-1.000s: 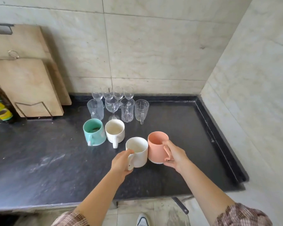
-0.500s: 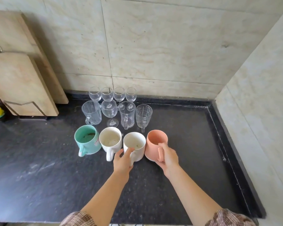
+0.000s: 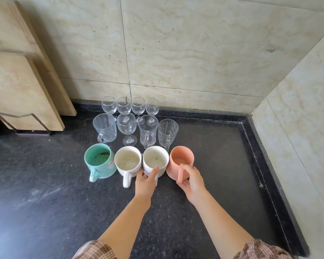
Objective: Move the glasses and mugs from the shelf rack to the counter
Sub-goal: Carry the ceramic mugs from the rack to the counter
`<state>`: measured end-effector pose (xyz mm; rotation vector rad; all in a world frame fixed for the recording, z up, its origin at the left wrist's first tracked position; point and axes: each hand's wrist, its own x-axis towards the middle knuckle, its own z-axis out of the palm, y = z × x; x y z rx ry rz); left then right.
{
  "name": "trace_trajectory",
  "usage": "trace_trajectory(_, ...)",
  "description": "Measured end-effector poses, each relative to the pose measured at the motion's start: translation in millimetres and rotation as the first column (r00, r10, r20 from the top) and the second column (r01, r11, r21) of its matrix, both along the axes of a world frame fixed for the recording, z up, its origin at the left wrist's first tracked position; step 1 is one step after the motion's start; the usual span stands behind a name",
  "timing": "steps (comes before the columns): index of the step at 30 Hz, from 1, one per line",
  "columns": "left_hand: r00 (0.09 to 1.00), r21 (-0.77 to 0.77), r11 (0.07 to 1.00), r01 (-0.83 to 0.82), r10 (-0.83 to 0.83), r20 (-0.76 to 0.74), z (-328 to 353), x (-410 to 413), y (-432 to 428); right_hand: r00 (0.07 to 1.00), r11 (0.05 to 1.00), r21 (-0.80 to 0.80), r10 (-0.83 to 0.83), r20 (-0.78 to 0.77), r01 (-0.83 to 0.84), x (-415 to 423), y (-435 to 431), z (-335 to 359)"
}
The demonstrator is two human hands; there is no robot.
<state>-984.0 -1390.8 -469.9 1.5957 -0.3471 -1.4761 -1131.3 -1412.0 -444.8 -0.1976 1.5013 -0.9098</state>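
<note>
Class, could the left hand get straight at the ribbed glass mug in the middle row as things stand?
Probably not straight away. The left hand is holding a white mug, and the green mug stands in front of the ribbed glass mug. Reaching over the top looks possible.

The counter [image 3: 45,202] is dark speckled stone with a dull sheen. The walls [image 3: 195,53] are pale veined tiles, smooth. The mugs, green [image 3: 101,161], two white [image 3: 128,161] [image 3: 154,159] and peach [image 3: 181,159], look like glazed ceramic. The glasses [image 3: 127,128] are clear and glossy. The boards [image 3: 17,86] are matt raw wood in a thin metal stand [image 3: 22,116]. The sleeves [image 3: 95,249] are checked cloth.
</note>
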Motion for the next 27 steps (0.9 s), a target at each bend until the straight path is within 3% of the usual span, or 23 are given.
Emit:
trace_trajectory(13, 0.984, 0.072, 0.989, 0.129, -0.136, 0.117, -2, 4, 1, 0.997, 0.999, 0.034, 0.033, -0.064, -0.031, -3, 4, 3)
trace_trajectory(19, 0.968, 0.078, 0.985, 0.153, -0.166, 0.190, 4, 6, 1, 0.979, 0.996, 0.076, 0.066, -0.195, -0.052, 2, 2, 5)
trace_trajectory(22, 0.946, 0.096, 0.980, 0.176, -0.195, 0.260, 18, 6, 4, 0.903, 0.988, 0.094, 0.154, -0.402, -0.126, 2, 3, 8)
trace_trajectory(27, 0.841, 0.146, 0.927, 0.346, -0.375, 0.390, 46, 13, 11, 0.660, 0.955, 0.072, 0.252, -0.708, -0.288, 0, 5, 33)
